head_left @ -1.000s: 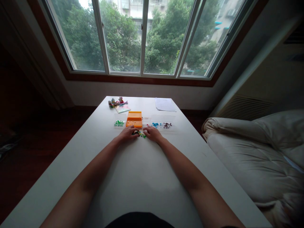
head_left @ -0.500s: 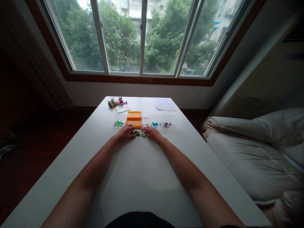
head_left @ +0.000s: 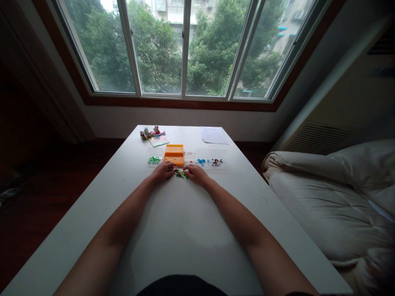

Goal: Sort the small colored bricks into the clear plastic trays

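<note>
Toward far end of white bench (head_left: 182,230): loose heap of small coloured bricks (head_left: 179,174), cupped between left hand (head_left: 162,172) and right hand (head_left: 197,174), fingers bent down onto it, seemingly to pen the pieces in; grip on any single piece too small to tell. Just behind: orange case (head_left: 174,155), flanked by clear tray of green pieces (head_left: 154,159) left, clear tray of blue and red pieces (head_left: 210,162) right, sorted by colour, within reach. Further back: toy figures (head_left: 151,132), paper sheet (head_left: 214,135).

An orange box (head_left: 174,155) sits on the white table (head_left: 185,230). Little toys (head_left: 150,132) stand behind it, to the left. A paper sheet (head_left: 214,135) lies behind it, to the right. Green bits (head_left: 154,159) sit just left of it.
</note>
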The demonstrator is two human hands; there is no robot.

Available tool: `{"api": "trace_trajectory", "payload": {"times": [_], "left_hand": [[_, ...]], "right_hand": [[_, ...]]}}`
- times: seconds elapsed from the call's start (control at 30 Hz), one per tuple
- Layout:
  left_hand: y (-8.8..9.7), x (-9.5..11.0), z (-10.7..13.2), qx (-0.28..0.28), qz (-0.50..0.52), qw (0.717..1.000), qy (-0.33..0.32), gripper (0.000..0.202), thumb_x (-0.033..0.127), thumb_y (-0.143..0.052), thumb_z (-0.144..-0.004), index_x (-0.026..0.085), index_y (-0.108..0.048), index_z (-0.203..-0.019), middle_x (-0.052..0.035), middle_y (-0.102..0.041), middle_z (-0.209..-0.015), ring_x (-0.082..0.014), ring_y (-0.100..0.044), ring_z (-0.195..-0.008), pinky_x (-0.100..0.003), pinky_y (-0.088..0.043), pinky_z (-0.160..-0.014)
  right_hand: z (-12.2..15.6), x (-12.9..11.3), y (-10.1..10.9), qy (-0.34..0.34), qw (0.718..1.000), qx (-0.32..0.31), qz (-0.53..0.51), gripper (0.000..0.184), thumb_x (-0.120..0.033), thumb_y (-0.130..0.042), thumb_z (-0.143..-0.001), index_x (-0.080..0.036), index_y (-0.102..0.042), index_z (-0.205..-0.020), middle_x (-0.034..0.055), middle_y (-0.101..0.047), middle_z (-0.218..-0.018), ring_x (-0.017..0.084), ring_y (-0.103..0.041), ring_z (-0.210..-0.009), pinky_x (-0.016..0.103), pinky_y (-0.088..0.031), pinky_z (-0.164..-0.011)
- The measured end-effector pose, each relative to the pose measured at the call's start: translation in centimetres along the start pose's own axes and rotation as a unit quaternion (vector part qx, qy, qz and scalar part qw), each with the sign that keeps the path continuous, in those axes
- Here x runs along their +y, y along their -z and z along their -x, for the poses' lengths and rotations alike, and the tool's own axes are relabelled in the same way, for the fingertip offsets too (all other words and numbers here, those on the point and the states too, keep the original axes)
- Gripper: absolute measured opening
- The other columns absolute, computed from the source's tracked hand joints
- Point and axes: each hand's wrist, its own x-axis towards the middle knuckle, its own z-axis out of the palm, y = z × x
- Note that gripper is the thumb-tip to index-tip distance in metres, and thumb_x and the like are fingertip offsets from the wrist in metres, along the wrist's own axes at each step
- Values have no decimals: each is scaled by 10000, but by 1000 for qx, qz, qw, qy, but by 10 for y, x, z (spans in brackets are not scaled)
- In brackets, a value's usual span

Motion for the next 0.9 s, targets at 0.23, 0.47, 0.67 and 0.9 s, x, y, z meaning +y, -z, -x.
{"api": "trace_trajectory", "payload": {"times": [0.23,0.47,0.67,0.9], "left_hand": [[8,-5,3,-21,82,994,66,445,425,-639,-844,166,-692,-1201,-53,-678,-894,-144,-560,-714,-257,-455,-678],[17,-13,6,-9,30,993,114,394,353,-578,-813,185,-738,-1132,-23,-678,-823,-158,-569,-729,-265,-435,-690],[26,-17,4,-20,-7,988,150,331,342,-553,-789,193,-757,-1003,-21,-690,-824,-178,-598,-761,-278,-435,-715],[46,-14,7,-132,-3,974,185,381,538,-659,-734,183,-701,-866,-24,-665,-815,-179,-579,-742,-258,-389,-622]], "right_hand": [[5,9,5,29,999,12,-28,197,-303,-674,-894,-216,-710,-1067,5,-602,-825,117,-508,-699,235,-377,-707],[4,8,10,53,998,-22,15,411,-429,-752,-837,-248,-679,-1199,42,-611,-937,168,-556,-838,261,-396,-768],[3,10,8,13,1000,-13,15,333,-376,-726,-866,-239,-688,-1166,29,-617,-898,143,-538,-758,249,-375,-718],[3,19,1,2,996,11,-86,239,-279,-660,-847,-213,-698,-1074,-28,-568,-720,113,-486,-653,223,-352,-654]]}}
